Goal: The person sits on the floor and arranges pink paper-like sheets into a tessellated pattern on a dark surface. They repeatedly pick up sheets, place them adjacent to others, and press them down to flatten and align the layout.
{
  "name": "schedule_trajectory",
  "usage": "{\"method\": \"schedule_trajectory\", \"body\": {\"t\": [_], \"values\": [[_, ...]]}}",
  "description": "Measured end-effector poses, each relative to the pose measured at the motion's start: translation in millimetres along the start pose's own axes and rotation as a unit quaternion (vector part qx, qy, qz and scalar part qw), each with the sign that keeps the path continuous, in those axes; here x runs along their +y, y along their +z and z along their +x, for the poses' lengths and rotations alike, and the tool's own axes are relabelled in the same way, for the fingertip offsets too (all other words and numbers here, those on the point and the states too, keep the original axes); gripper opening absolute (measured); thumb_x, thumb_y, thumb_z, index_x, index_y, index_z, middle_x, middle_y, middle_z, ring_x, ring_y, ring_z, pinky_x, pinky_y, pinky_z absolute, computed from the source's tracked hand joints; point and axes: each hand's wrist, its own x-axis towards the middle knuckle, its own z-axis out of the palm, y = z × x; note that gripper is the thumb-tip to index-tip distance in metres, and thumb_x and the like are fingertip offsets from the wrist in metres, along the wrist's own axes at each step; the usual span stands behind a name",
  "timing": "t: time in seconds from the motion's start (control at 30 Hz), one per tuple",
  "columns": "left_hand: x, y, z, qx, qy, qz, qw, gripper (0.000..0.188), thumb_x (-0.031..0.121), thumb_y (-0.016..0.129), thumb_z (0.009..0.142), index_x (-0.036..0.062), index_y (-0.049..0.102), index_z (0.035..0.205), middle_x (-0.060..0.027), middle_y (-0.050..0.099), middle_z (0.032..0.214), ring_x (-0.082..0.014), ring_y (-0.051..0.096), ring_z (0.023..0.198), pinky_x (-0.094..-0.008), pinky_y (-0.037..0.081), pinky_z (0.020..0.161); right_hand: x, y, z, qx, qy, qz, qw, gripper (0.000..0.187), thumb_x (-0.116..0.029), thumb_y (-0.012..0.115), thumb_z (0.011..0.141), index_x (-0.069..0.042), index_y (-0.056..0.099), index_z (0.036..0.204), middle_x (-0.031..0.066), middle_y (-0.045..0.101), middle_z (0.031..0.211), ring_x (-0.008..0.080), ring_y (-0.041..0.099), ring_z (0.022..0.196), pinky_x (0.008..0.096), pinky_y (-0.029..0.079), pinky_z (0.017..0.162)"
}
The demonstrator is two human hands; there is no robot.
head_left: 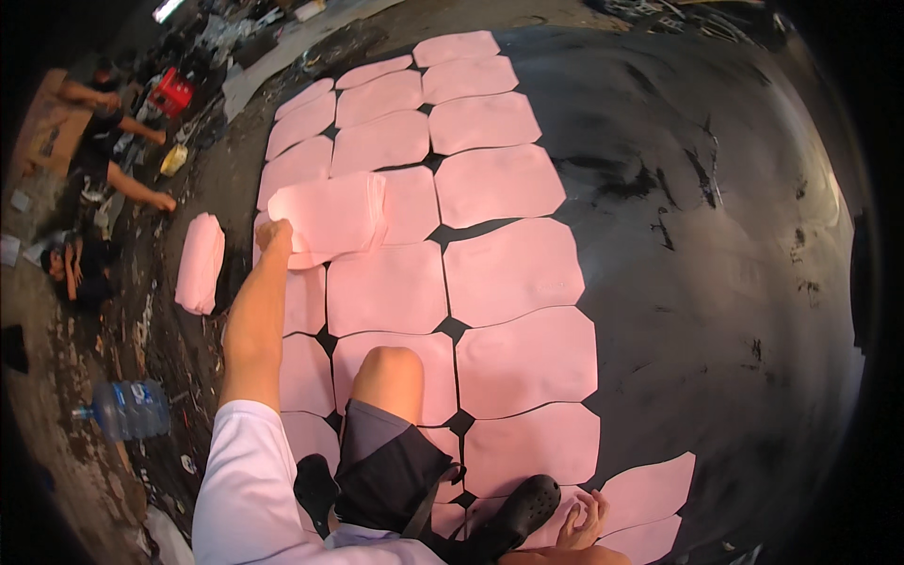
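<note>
Pink sheets with clipped corners point(518, 363) lie in rows over a black surface point(716, 282). My left arm reaches forward, and my left hand point(275, 234) is closed on the left end of a stack of pink sheets point(330, 215), held over the laid ones. Several layers fan out at the stack's right edge. Low in the view, beside my black clog point(530, 506), my right hand point(582, 521) has its fingers bent but apart, with nothing visible in them. It is next to a pink sheet at the lower right point(650, 490); whether it touches it I cannot tell.
A folded pink bundle point(201, 264) lies left of the rows. Beyond it are a clear blue water jug point(132, 411), a red crate point(171, 92) and a co-worker's bare legs point(137, 184). Clutter covers the far left floor. My bent knee point(388, 377) is over the laid sheets.
</note>
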Motion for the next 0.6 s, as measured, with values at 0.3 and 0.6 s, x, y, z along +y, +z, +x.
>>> {"method": "schedule_trajectory", "body": {"t": [0.3, 0.6], "values": [[-26, 1, 30, -0.304, -0.130, -0.225, 0.916, 0.068, 0.016, 0.068, 0.084, -0.0002, 0.059, 0.149, -0.0270, 0.061, 0.152, -0.0531, 0.063, 0.132, -0.0852, 0.041, 0.113, -31, -23, 34, -0.057, 0.021, 0.017, 0.998, 0.021, 0.002, 0.063, 0.104, -0.002, 0.075, 0.121, 0.0248, 0.064, 0.138, 0.0377, 0.071, 0.119, 0.0391, 0.062, 0.091], [18, -6, -13, -0.388, 0.029, -0.194, 0.900, 0.045, 0.025, 0.084, 0.079, 0.0163, 0.076, 0.123, -0.0149, 0.060, 0.135, -0.0365, 0.059, 0.120, -0.0976, 0.024, 0.109, -26, 0, 30, -0.033, -0.011, 0.022, 0.999, 0.019, 0.002, 0.064, 0.102, -0.004, 0.078, 0.114, 0.0224, 0.068, 0.135, 0.0348, 0.074, 0.113, 0.0389, 0.064, 0.086]]}}
